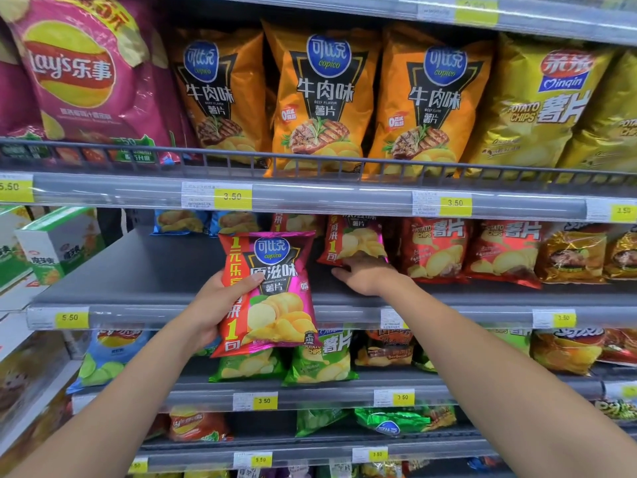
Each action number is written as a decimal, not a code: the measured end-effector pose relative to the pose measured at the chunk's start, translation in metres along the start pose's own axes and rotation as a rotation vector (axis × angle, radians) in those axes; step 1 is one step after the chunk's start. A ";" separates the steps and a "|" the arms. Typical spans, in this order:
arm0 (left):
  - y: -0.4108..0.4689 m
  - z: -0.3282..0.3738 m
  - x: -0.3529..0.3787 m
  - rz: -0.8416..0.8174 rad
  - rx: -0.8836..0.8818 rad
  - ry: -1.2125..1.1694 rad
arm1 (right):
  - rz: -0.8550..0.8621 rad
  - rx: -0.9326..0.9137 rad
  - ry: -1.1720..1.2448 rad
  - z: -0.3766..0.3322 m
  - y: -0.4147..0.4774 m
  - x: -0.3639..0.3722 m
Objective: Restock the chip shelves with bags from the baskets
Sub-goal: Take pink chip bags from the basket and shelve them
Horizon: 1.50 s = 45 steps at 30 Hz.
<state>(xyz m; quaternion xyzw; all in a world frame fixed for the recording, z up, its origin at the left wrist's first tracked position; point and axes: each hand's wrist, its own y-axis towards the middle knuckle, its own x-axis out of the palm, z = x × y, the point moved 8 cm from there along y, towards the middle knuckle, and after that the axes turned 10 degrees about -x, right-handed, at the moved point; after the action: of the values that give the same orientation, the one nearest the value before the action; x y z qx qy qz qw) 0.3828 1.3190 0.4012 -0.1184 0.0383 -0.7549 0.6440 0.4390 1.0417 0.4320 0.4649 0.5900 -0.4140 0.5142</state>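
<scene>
Restock is being only partly done: left hand (220, 301) is gripping, fingers curled, a magenta chip bag (272, 298) in front of the half-bare middle shelf (155, 270), while right hand (365, 274) is touching a shelved bag (355, 239), fingers hidden, so its grip I cannot tell.

Glossy foil bag (272, 291), matt metal shelf (165, 270)

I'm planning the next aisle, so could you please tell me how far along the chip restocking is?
Partly done. One pink-and-red bag already stands on the middle shelf, with the right hand touching its base. In hand: the left hand grips a matching bag in front of that shelf. Left to do: the shelf's grey stretch on the left is bare. The baskets are out of view, so the remaining stock cannot be judged.
</scene>
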 end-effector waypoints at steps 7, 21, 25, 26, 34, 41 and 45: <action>0.003 0.000 0.000 0.007 -0.004 0.002 | -0.035 -0.038 0.036 0.011 0.018 0.005; -0.001 0.009 0.006 -0.005 0.014 0.039 | 0.051 -0.087 0.197 0.022 0.027 0.001; 0.000 0.012 0.014 -0.026 0.018 0.056 | 0.071 -0.072 0.217 0.021 0.009 -0.008; 0.000 0.014 0.018 -0.038 0.018 0.065 | 0.094 -0.069 0.244 0.021 0.004 -0.011; 0.009 0.024 0.066 -0.081 -0.007 0.071 | 0.371 -0.104 0.654 0.004 -0.067 -0.047; 0.018 0.027 0.104 -0.108 -0.052 0.037 | 0.072 0.026 1.035 -0.007 -0.113 -0.025; 0.020 0.029 0.120 -0.121 -0.059 0.019 | 0.014 0.025 0.956 0.003 -0.114 -0.013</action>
<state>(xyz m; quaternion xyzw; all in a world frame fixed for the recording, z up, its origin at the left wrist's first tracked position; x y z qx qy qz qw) 0.3916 1.2009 0.4408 -0.1321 0.0595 -0.7922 0.5929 0.3288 1.0115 0.4460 0.6132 0.7523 -0.1574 0.1824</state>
